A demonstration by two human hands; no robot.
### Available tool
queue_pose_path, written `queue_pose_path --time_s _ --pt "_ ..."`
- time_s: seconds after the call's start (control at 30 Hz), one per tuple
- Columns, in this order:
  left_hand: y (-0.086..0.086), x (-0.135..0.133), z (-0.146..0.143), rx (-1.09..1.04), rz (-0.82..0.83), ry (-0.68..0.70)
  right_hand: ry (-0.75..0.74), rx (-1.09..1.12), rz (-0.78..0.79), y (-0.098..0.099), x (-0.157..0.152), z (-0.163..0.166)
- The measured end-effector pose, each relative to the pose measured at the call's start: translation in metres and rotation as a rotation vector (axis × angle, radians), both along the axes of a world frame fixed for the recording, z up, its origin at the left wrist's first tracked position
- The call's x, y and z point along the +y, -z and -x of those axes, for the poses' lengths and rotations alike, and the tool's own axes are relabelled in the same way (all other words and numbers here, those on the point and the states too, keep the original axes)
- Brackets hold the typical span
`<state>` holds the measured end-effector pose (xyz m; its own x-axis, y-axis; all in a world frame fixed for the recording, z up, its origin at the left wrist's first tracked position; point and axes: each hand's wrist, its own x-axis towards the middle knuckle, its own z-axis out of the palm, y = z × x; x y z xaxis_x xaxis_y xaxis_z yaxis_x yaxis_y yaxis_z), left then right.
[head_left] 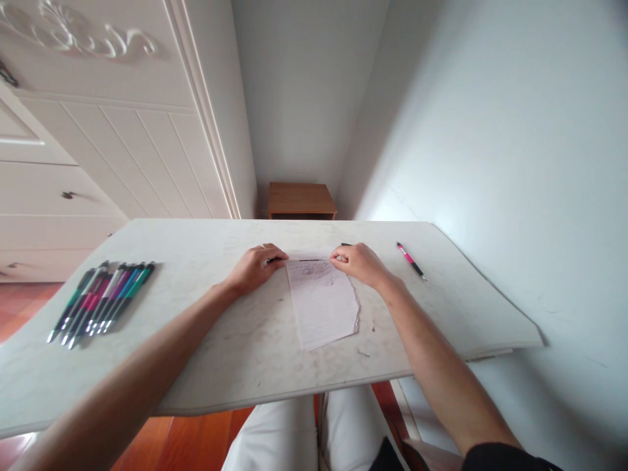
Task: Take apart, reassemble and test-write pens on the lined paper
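desk [220,356]: left hand [256,267], right hand [360,263] pinch paper [324,307] (far edge)

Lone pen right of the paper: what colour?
The lone pen is pink and black; the head view shows it best.

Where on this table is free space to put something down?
Bare table lies between the row of pens and the left hand, and below the pink pen toward the right edge. It is crowded around the paper, where the right hand also rests.
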<state>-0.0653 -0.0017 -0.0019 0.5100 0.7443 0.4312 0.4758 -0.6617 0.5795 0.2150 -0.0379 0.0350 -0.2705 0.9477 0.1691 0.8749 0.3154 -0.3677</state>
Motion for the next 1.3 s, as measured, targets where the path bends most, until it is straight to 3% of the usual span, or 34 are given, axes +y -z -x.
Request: queue_pose_path --time_s 1.3 --pt "0.0057 0.003 0.0007 0.005 -0.048 0.009 -0.03 -0.013 -0.019 0.0057 0.0011 0.0018"
